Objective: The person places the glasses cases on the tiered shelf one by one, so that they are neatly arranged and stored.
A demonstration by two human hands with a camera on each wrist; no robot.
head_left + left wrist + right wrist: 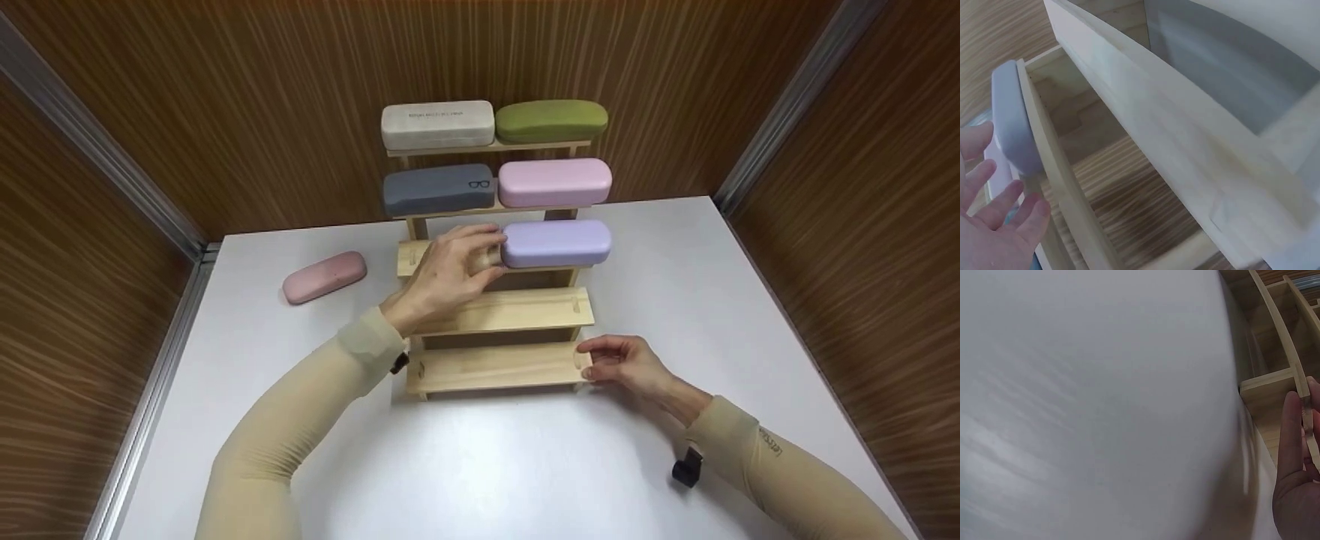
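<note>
A stepped wooden display rack (pixel 495 367) stands on the white table. My left hand (pixel 454 270) is over its third tier, fingers extended, fingertips at the left end of a lavender glasses case (pixel 556 244). In the left wrist view that case (pixel 1013 118) sits beyond the spread fingers (pixel 1002 205); whether they touch it I cannot tell. With thumb and fingers, my right hand (pixel 626 367) grips the right end of the lowest shelf; the right wrist view shows the shelf board (pixel 1299 377) between them.
The upper tiers carry a white case (pixel 439 126), a green case (pixel 552 121), a grey-blue case (pixel 439 190) and a pink case (pixel 555 182). A dusty-pink case (pixel 325 277) lies on the table (pixel 480 465) left of the rack. Wood-grain panels (pixel 300 112) enclose the back and sides.
</note>
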